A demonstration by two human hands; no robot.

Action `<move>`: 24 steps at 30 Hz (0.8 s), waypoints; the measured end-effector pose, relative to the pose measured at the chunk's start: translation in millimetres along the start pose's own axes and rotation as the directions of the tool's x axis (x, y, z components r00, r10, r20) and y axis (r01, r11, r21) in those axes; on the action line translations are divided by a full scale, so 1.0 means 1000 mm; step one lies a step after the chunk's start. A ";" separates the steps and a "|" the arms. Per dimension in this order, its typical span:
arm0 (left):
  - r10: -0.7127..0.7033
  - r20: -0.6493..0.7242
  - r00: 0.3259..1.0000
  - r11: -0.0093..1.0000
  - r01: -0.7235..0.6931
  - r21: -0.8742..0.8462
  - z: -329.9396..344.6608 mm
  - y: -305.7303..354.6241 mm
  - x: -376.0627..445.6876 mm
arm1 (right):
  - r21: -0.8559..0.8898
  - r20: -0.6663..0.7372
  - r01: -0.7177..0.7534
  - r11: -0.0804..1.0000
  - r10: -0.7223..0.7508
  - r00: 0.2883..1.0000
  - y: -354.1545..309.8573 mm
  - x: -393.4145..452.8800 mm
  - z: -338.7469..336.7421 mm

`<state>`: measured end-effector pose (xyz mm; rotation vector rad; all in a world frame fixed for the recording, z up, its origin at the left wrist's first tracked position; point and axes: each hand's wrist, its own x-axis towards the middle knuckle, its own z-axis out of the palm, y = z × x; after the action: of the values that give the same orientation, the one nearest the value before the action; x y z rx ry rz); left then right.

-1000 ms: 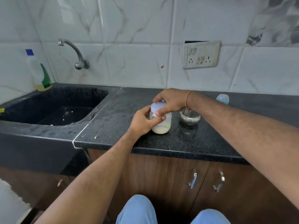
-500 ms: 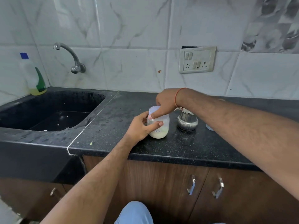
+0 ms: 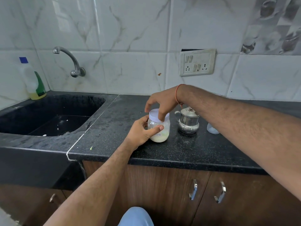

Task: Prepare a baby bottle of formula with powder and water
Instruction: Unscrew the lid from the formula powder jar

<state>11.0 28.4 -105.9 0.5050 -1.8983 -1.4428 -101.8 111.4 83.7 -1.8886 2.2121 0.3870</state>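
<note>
A small clear jar [image 3: 161,133] with pale formula powder in its bottom stands on the black counter [image 3: 187,152]. A white lid [image 3: 154,115] sits on top of the jar. My left hand [image 3: 140,133] is wrapped around the jar's body from the left. My right hand [image 3: 162,101] reaches over from the right, with thumb and fingertips on the lid's rim. A clear baby bottle [image 3: 211,129] stands farther right, mostly hidden behind my right forearm.
A lidded steel pot [image 3: 189,123] stands just right of the jar. On the left are a black sink [image 3: 40,105], a wall tap [image 3: 70,61] and a dish-soap bottle [image 3: 35,80]. A wall socket [image 3: 197,62] is behind. Cabinet doors with handles [image 3: 193,190] are below.
My right hand has risen from low over the jar's top to a looser arch, fingertips on the lid. My left hand stays on the jar. The view has shifted slightly.
</note>
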 end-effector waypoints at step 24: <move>-0.033 0.002 0.999 0.999 0.033 0.020 -0.001 0.002 -0.001 | 0.484 -0.416 0.215 0.848 0.007 0.909 0.072 -0.078 0.031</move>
<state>12.8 29.3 -104.1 0.5465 -1.9166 -1.4471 -160.8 205.2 84.6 -1.8717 2.1158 -0.6322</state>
